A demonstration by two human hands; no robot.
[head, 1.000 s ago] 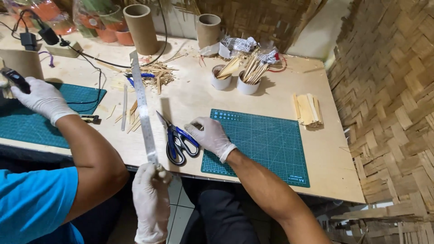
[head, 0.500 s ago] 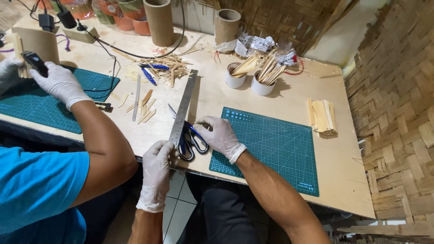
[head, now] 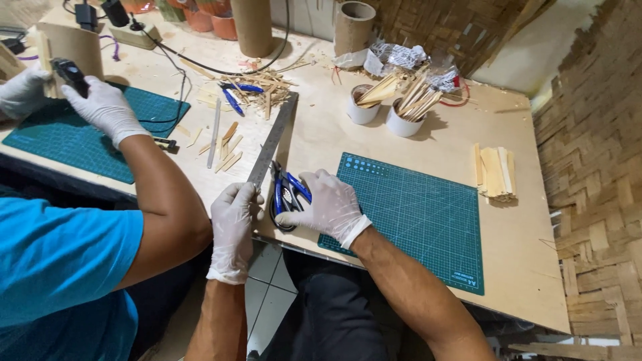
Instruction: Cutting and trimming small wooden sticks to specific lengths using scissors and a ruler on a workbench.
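Observation:
My left hand (head: 234, 220), in a white glove, grips the near end of a long metal ruler (head: 274, 137) that lies flat on the wooden table (head: 428, 144), pointing away from me. My right hand (head: 329, 206), also gloved, is closed over the handles of blue-handled scissors (head: 286, 195) lying just right of the ruler, at the left edge of a green cutting mat (head: 414, 217). The two hands are almost touching at the table's front edge.
A co-worker in a blue shirt (head: 60, 267) sits at my left, gloved hands (head: 100, 107) holding a black tool over a second green mat (head: 80, 144). Bamboo scraps (head: 257, 90), two white cups of sticks (head: 401, 113), a stack of strips (head: 496, 172), cardboard tubes (head: 353, 23) and cables lie further back.
The ruler, held upright off the table's edge a second ago, now lies flat on the table. My right hand has slid left from the mat onto the scissors.

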